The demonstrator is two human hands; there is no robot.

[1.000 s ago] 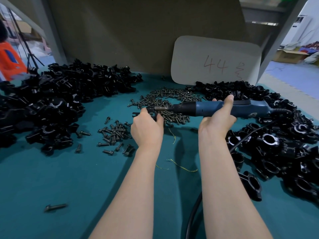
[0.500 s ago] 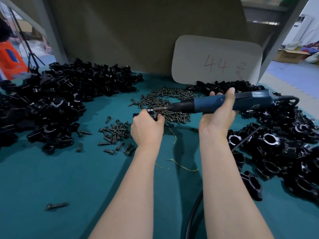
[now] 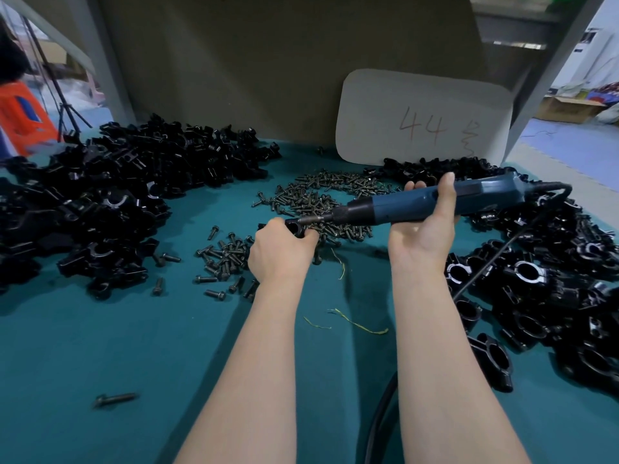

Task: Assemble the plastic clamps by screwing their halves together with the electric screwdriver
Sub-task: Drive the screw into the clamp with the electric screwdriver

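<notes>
The clamp (image 3: 296, 227) sits in your left hand (image 3: 280, 255), fingers curled round it, low over the worktop (image 3: 100, 346) at the near edge of the screws (image 3: 321, 200). It looks like rigid moulded plastic, light and smooth. I judge it will twist under the bit unless you grip both halves across their flat sides, clear of the screw hole. Your right hand (image 3: 422, 236) is wrapped round the middle of the screwdriver (image 3: 415, 204), which lies nearly level, its bit meeting the clamp's right end. Whether a screw is seated there is too small to tell. The driver is probably the heavier item, and its cord (image 3: 377, 425) may drag. Loose halves (image 3: 100, 195) are heaped to the left and finished clamps (image 3: 536, 279) to the right.
</notes>
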